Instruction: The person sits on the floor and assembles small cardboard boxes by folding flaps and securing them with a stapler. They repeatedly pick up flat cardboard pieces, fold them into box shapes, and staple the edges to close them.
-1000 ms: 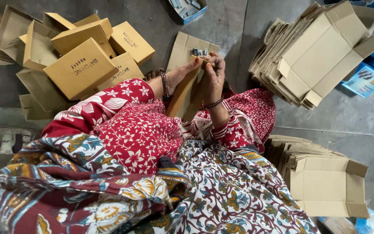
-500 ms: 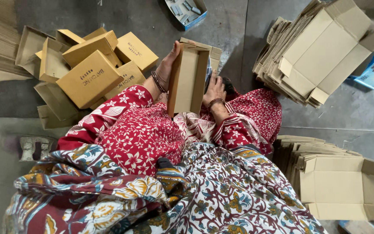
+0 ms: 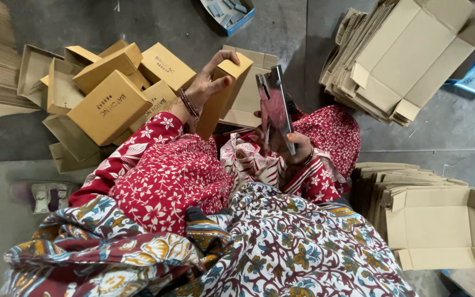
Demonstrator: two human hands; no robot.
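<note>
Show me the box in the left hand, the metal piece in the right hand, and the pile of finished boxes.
Box [image 3: 222, 96], head view: its long tan side.
Metal piece [image 3: 275, 104], head view: its shiny flat face.
Pile of finished boxes [image 3: 108, 107], head view: top of the front box.

Matt brown cardboard box [image 3: 222, 93]; glossy plastic-wrapped pack [image 3: 275, 107]; patterned cloth.

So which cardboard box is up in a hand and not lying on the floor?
The tall narrow box in the left hand. It stands on end above the lap, while the other closed boxes lie piled on the floor.
</note>
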